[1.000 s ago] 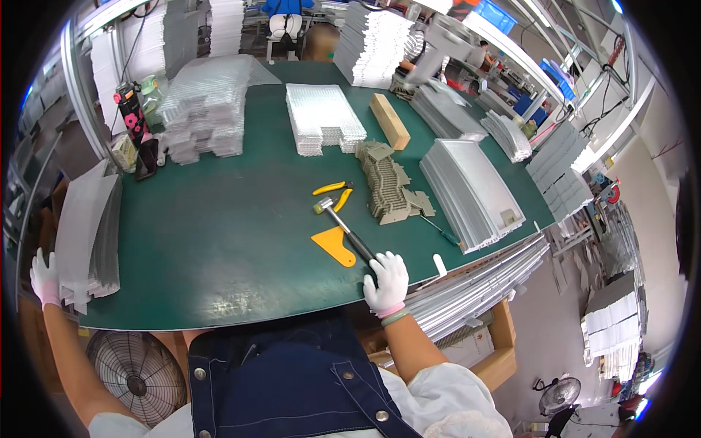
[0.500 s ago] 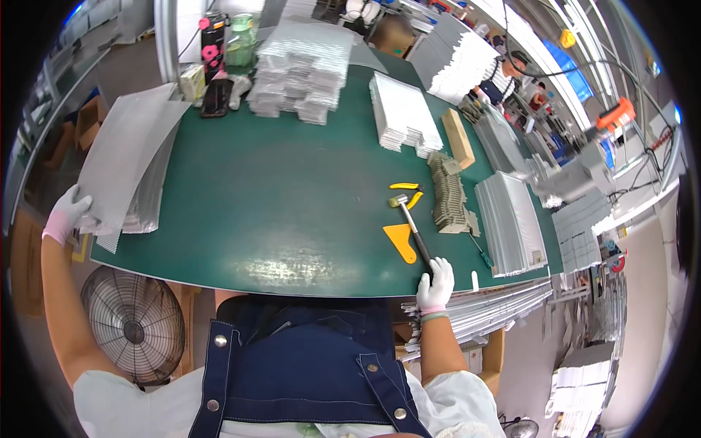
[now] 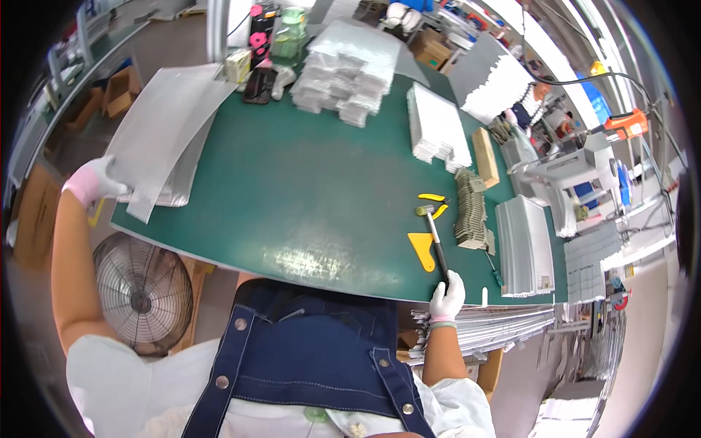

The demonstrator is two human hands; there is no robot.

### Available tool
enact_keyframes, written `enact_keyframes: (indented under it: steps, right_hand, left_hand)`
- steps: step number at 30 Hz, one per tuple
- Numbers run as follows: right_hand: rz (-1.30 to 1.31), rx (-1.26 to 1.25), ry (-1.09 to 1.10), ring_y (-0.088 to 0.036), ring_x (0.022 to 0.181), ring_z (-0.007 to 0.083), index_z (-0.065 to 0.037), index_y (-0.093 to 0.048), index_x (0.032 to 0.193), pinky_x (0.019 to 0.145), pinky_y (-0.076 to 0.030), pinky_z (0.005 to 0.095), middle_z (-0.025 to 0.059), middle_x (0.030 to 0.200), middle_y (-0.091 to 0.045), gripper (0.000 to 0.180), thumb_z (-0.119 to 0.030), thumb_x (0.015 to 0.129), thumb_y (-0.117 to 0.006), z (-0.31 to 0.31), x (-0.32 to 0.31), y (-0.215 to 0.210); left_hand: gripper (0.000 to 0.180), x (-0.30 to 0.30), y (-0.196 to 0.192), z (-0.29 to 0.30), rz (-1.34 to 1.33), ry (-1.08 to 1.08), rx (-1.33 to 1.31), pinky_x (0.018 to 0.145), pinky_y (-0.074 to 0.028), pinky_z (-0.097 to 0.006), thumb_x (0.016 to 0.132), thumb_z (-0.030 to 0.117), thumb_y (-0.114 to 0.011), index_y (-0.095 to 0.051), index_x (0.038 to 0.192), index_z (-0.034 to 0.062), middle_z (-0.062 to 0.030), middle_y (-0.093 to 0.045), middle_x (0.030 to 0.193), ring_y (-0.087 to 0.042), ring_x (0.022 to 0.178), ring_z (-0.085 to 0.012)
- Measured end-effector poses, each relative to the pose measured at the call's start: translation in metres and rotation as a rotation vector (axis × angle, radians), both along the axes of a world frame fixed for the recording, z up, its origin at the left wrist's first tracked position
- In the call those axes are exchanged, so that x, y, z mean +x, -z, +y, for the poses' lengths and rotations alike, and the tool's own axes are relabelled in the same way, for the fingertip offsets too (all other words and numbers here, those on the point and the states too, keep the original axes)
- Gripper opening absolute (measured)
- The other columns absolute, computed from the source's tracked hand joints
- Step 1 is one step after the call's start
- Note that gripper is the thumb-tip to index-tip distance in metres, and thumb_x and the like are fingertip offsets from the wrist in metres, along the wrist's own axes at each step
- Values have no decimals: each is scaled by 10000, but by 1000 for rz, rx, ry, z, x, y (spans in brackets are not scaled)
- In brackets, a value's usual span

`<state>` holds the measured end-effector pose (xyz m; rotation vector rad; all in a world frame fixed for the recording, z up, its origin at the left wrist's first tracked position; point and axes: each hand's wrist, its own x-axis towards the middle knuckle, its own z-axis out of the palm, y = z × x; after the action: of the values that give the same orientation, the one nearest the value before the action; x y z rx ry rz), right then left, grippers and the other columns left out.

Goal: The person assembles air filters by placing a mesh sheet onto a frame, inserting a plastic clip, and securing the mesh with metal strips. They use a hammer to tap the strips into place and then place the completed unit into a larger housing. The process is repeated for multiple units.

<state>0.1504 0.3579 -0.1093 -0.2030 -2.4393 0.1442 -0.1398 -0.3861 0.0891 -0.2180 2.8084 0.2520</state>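
My left hand (image 3: pixel 95 181), in a white glove with a pink cuff, is at the near corner of a stack of translucent plastic sheets (image 3: pixel 164 120) at the table's left end. Its fingers are closed on the edge of the top sheet, which lies askew over those beneath. At the table's front edge, my gloved right hand (image 3: pixel 447 296) rests at the handle end of a hammer (image 3: pixel 435 241), fingers loosely apart and not wrapped round it. The hammer lies beside a yellow scraper (image 3: pixel 421 250) and yellow-handled pliers (image 3: pixel 438 204).
The green table (image 3: pixel 292 197) carries stacked clear packs (image 3: pixel 347 66), white panels (image 3: pixel 438 124), a wooden block (image 3: pixel 485 157), a row of greenish-grey parts (image 3: pixel 472 212) and pale panels (image 3: pixel 524 244). A floor fan (image 3: pixel 141 299) stands below left. Co-workers are visible at the far right.
The view has swung left, so the table's things sit further right. My left hand has come further over the sheets' corner. My right hand stays at the hammer's handle end.
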Motion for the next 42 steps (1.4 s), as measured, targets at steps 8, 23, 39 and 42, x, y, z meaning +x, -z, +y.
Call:
enact_keyframes:
  steps: [8, 23, 39, 42]
  right_hand:
    - [-27, -80, 7, -621, 1063, 405, 34, -634, 1179, 988, -470, 468, 225, 1138, -655, 340, -70, 857, -597, 2, 6, 8]
    - [18, -77, -75, -596, 1025, 442, 16, -613, 1140, 922, -480, 513, 226, 1066, -639, 390, -121, 779, -672, 8, 0, 1]
    - [-304, -185, -527, -522, 1150, 401, -24, -592, 1181, 1031, -392, 509, 212, 1217, -570, 443, -264, 814, -655, -129, -72, -74]
    - [-404, 44, -675, -528, 1147, 361, -72, -641, 1148, 996, -396, 478, 178, 1197, -595, 472, -414, 825, -685, -143, -75, -56]
  left_hand:
    - [631, 7, 9, -12, 230, 53, 27, 952, -513, -381, 709, 304, -783, -635, 1251, 17, -201, -682, 1200, -660, 1094, -340]
    - [551, 64, -11, 53, 1191, 115, -364, 744, -508, -464, 869, -14, -516, -515, 1409, 95, -151, -651, 930, -633, 850, -349]
    - [304, 143, 131, 352, 274, 1172, 48, 716, -527, -465, 866, 232, -587, -617, 1107, 50, -155, -646, 877, -657, 797, -336]
    - [463, 116, 88, 349, -99, 1288, 154, 769, -537, -466, 887, 352, -595, -610, 1231, 43, -169, -654, 896, -665, 838, -356]
